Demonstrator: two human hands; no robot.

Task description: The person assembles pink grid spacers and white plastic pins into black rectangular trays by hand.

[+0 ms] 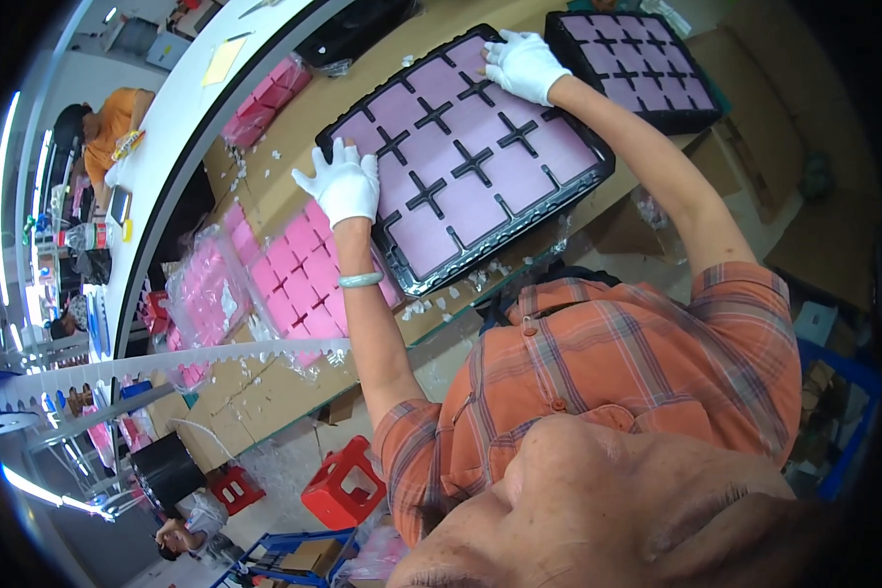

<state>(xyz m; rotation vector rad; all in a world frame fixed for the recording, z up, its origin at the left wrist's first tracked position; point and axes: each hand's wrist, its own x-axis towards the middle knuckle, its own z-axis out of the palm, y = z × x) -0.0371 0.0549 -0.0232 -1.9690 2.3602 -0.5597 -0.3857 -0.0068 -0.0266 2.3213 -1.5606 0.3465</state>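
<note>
A black tray with cross-shaped dividers lies on the cardboard-covered bench, holding several pale pink foam squares. My left hand, in a white glove, rests flat on the tray's near left corner, fingers spread over a pink square. My right hand, also gloved, presses on the tray's far edge. Neither hand grips anything. A pale bracelet sits on my left wrist.
A second black tray with pink squares lies to the right. A sheet of bright pink foam squares and bagged pink foam lie to the left. White scraps litter the bench. Red stools stand below. Another person works far left.
</note>
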